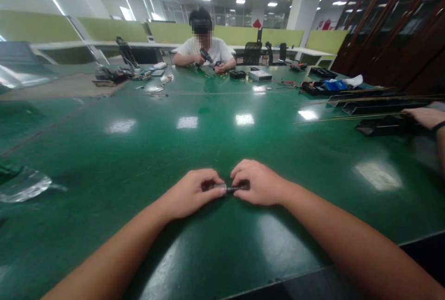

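Observation:
Both hands meet over the green table (205, 144), close to its near edge. Between them lies a slim, pen-like rod (231, 189), roughly level, with a clear or silvery left end and a dark, ridged right part. My left hand (195, 192) pinches the clear end between thumb and fingers. On the dark part, the thumb and fingertips of my right hand (257, 181) are closed. The fingers hide both ends of the rod, so its exact kind does not show.
Across the table a person (205, 49) holds a dark handheld tool (206, 55). At right, another person's hand (426, 117) touches black trays (382, 125) with long thin rods. Clear plastic wrap (26, 186) lies left; a toolbox (327, 86) stands back right.

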The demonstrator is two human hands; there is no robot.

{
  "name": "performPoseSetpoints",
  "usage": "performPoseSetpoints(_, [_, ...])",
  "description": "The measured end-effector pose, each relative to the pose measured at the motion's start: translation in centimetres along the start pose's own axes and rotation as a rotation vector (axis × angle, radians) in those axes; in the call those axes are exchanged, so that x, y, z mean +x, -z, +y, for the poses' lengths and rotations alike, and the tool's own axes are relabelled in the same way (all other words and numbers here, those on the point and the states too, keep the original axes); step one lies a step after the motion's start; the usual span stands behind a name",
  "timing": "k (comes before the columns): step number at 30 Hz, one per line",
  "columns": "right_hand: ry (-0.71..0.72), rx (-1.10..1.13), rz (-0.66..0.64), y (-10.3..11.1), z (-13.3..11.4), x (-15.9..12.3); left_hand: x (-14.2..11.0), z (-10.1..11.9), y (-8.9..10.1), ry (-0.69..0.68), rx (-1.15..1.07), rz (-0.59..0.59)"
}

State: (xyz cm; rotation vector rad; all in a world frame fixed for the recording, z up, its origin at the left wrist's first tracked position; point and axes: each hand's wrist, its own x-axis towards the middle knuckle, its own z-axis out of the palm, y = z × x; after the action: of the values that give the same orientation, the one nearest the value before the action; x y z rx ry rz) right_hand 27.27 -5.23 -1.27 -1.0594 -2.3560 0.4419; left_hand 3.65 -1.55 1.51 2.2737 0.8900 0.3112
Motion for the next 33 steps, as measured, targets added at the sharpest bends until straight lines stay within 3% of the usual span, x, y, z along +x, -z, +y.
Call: performPoseSetpoints(33, [-0.046, -0.02, -0.071, 1.4, 0.6, -0.4, -0.2, -0.2, -0.1, -0.001, 0.024, 0.01])
